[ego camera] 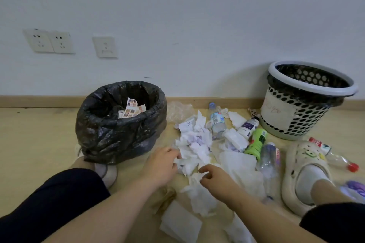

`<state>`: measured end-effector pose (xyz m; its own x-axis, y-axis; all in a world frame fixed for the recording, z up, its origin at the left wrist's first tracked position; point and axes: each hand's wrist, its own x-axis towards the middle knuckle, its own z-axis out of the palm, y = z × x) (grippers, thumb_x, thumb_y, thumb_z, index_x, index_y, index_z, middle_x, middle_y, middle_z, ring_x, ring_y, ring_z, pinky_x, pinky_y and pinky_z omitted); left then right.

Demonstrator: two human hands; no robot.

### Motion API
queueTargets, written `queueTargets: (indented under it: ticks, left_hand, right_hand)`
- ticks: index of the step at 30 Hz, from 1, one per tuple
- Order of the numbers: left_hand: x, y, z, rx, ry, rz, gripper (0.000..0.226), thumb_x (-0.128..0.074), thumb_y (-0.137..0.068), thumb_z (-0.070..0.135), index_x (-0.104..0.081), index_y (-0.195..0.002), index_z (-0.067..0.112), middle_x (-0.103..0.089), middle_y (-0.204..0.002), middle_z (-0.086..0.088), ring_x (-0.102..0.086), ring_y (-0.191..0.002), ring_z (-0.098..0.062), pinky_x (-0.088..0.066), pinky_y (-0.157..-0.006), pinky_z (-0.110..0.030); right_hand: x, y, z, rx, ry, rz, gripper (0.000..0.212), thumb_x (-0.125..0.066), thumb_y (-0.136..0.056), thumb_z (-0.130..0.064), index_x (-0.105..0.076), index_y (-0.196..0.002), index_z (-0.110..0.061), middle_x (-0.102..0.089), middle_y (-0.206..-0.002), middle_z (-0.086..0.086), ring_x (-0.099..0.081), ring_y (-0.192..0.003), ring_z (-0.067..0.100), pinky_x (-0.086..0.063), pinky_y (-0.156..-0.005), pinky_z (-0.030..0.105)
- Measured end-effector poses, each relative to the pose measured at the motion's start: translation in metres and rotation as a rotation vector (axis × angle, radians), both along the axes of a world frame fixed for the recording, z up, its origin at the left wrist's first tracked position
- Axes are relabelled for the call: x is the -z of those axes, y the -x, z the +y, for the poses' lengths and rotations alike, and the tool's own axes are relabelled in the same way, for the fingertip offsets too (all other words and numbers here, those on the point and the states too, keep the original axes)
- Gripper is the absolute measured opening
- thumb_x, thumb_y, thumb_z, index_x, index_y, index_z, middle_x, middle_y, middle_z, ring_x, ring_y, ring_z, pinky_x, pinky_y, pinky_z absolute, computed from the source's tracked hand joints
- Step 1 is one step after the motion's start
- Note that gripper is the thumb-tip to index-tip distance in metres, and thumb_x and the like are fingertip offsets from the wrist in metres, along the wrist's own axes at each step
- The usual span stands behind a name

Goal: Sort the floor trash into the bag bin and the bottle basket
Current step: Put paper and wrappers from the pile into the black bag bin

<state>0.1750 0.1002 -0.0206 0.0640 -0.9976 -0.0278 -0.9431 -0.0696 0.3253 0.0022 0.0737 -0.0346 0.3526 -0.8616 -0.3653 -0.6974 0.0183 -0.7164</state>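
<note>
A pile of crumpled white tissues (194, 144) lies on the floor between the black bag bin (120, 122) on the left and the perforated white basket (302, 100) at the back right. My left hand (163, 165) grips tissue at the pile's near left edge. My right hand (215, 178) hovers over more tissue with fingers curled, touching a scrap. Several bottles lie right of the pile: a clear water bottle (217, 122), a white and purple bottle (247, 127), a green bottle (256, 141) and a clear empty one (269, 157).
Printed paper (131, 108) sits inside the bag bin. My right foot in a cream clog (304, 173) stands by a red-capped bottle (335, 156); my left foot (107, 171) is under the bin's edge. A clear plastic wrapper (178, 111) lies near the skirting board.
</note>
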Motion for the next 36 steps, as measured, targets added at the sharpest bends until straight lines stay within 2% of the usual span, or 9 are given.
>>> queueTargets:
  ticks: [3,5,8,10,12,14,19,28,36]
  left_hand:
    - [0.026,0.015,0.023,0.040,-0.045,-0.035,0.039,-0.044,-0.089,0.018,-0.051,-0.125,0.027,-0.044,-0.133,0.006,-0.039,-0.125,-0.018,-0.036,-0.101,-0.030]
    - [0.042,0.024,0.038,0.078,-0.069,-0.101,0.041,-0.041,-0.087,0.024,-0.048,-0.127,0.030,-0.035,-0.144,0.005,-0.031,-0.133,-0.018,-0.030,-0.107,-0.032]
    - [0.062,0.032,0.054,0.087,-0.220,-0.140,0.053,-0.047,-0.087,0.036,-0.034,-0.139,0.034,-0.005,-0.157,0.005,-0.006,-0.145,-0.021,-0.020,-0.113,-0.038]
    - [0.073,0.031,0.060,0.078,-0.334,-0.143,0.068,-0.055,-0.082,0.042,-0.025,-0.143,0.035,0.006,-0.158,0.004,0.005,-0.147,-0.025,-0.019,-0.114,-0.041]
    - [0.082,0.030,0.064,0.083,-0.378,-0.149,0.074,-0.059,-0.078,0.044,-0.023,-0.142,0.036,0.007,-0.157,0.004,0.004,-0.146,-0.025,-0.023,-0.112,-0.043]
    - [0.087,0.027,0.066,0.079,-0.386,-0.142,0.073,-0.059,-0.078,0.044,-0.023,-0.141,0.036,0.006,-0.157,0.004,-0.003,-0.145,-0.026,-0.029,-0.109,-0.042]
    - [0.096,0.021,0.061,0.009,-0.403,-0.065,0.069,-0.057,-0.082,0.040,-0.024,-0.142,0.034,0.010,-0.156,0.004,-0.016,-0.141,-0.026,-0.036,-0.105,-0.038]
    - [0.099,0.021,0.049,-0.054,-0.371,-0.046,0.060,-0.057,-0.082,0.042,-0.035,-0.137,0.034,0.000,-0.158,0.001,-0.020,-0.141,-0.024,-0.034,-0.106,-0.034]
    - [0.098,0.027,0.039,-0.175,-0.337,0.042,0.056,-0.053,-0.086,0.047,-0.036,-0.138,0.034,-0.011,-0.156,0.006,-0.019,-0.142,-0.019,-0.028,-0.109,-0.039]
  right_hand:
    - [0.014,0.026,0.011,-0.010,0.093,0.154,0.035,-0.047,-0.091,-0.015,-0.051,-0.126,-0.019,-0.055,-0.098,-0.001,-0.053,-0.086,0.015,-0.042,-0.068,0.022]
    - [0.023,0.042,0.017,-0.050,0.134,0.312,0.040,-0.046,-0.090,-0.017,-0.049,-0.130,-0.019,-0.057,-0.110,0.004,-0.056,-0.101,0.020,-0.045,-0.080,0.027]
    - [0.033,0.063,0.026,-0.206,0.108,0.638,0.055,-0.051,-0.088,-0.032,-0.034,-0.139,-0.026,-0.038,-0.136,0.005,-0.039,-0.127,0.026,-0.042,-0.098,0.036]
    - [0.039,0.070,0.030,-0.302,0.006,0.745,0.072,-0.059,-0.082,-0.040,-0.023,-0.144,-0.031,-0.023,-0.147,0.003,-0.030,-0.134,0.029,-0.038,-0.102,0.041]
    - [0.048,0.072,0.033,-0.335,-0.065,0.748,0.083,-0.066,-0.078,-0.038,-0.018,-0.146,-0.032,-0.013,-0.151,0.003,-0.030,-0.134,0.032,-0.037,-0.104,0.040]
    - [0.056,0.071,0.034,-0.348,-0.063,0.729,0.082,-0.067,-0.079,-0.031,-0.019,-0.146,-0.030,-0.012,-0.150,0.005,-0.035,-0.131,0.033,-0.039,-0.102,0.037]
    - [0.069,0.061,0.032,-0.341,0.065,0.652,0.050,-0.053,-0.090,-0.014,-0.034,-0.135,-0.023,-0.018,-0.147,0.007,-0.038,-0.124,0.034,-0.041,-0.099,0.038]
    - [0.087,0.048,0.021,-0.285,0.157,0.463,0.041,-0.040,-0.090,-0.006,-0.047,-0.129,-0.017,-0.037,-0.134,0.008,-0.052,-0.113,0.024,-0.041,-0.087,0.030]
    - [0.085,0.044,0.015,-0.074,0.212,0.327,0.044,-0.044,-0.086,-0.006,-0.047,-0.128,-0.018,-0.029,-0.144,0.002,-0.044,-0.124,0.021,-0.041,-0.092,0.026]
